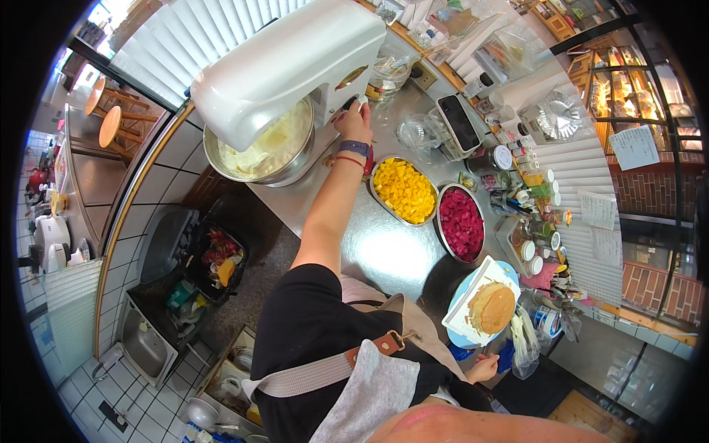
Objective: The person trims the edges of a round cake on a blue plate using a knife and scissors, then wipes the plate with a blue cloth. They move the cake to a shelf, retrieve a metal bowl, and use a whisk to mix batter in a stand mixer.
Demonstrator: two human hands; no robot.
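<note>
My left hand (353, 123), with a dark wristband, has its fingers on a dark knob (350, 102) on the side of the large white stand mixer (288, 61). Below the mixer head, a steel bowl (266, 177) holds pale cream (271, 147). My right hand (484, 369) is low at my right side, fingers partly curled, close to a blue cloth (504, 356); whether it holds anything is unclear. Above it, a round light-brown cake layer (492, 308) rests on a white board (454, 317) over a light-blue round stand (461, 338).
Oval metal containers hold diced yellow fruit (404, 191) and diced magenta fruit (461, 224) on the steel worktop (388, 252). A phone (459, 123), jars (487, 160) and clear bowls (388, 72) line the back. A lined bin (221, 260) with scraps stands on the floor at left.
</note>
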